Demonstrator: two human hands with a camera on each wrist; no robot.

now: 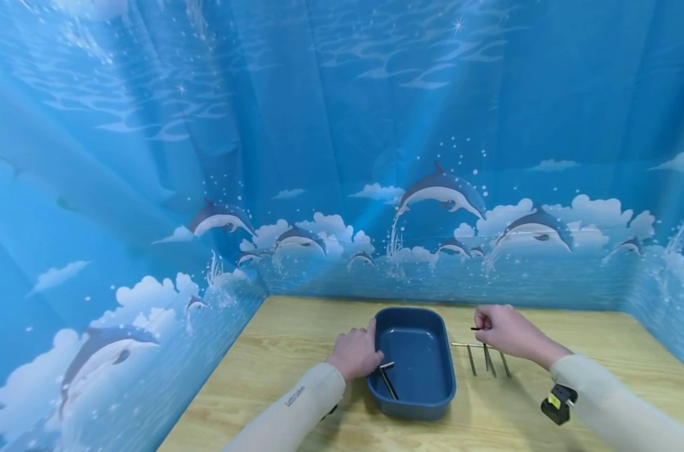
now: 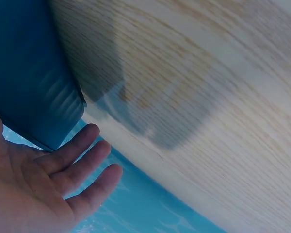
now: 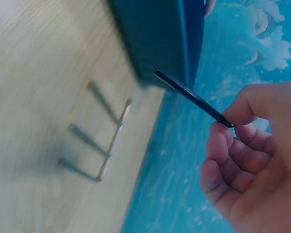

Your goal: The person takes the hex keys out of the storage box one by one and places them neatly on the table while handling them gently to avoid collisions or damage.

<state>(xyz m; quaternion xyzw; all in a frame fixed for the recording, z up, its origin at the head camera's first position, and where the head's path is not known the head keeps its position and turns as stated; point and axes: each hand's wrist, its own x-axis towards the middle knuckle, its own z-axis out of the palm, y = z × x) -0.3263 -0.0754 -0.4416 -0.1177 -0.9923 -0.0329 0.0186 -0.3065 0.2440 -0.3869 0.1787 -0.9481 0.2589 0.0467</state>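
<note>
A blue plastic box (image 1: 415,411) stands on the table, with dark L-shaped metal pieces (image 1: 389,384) inside near its front left. My left hand (image 1: 355,353) touches the box's left rim; in the left wrist view three fingers of that hand (image 2: 48,187) reach out, relaxed, beside the box wall (image 2: 34,73). Right of the box, my right hand (image 1: 508,329) is raised over the table. Thumb and fingertips of this hand (image 3: 262,160) pinch one end of a dark metal rod (image 3: 191,97). Beneath are thin metal pieces (image 3: 89,141) in a comb-like row, also visible from the head (image 1: 472,361).
The light wood table (image 1: 296,320) meets a blue curtain (image 1: 319,125) printed with dolphins and clouds at its back and left. A black device (image 1: 558,405) is strapped at the right wrist.
</note>
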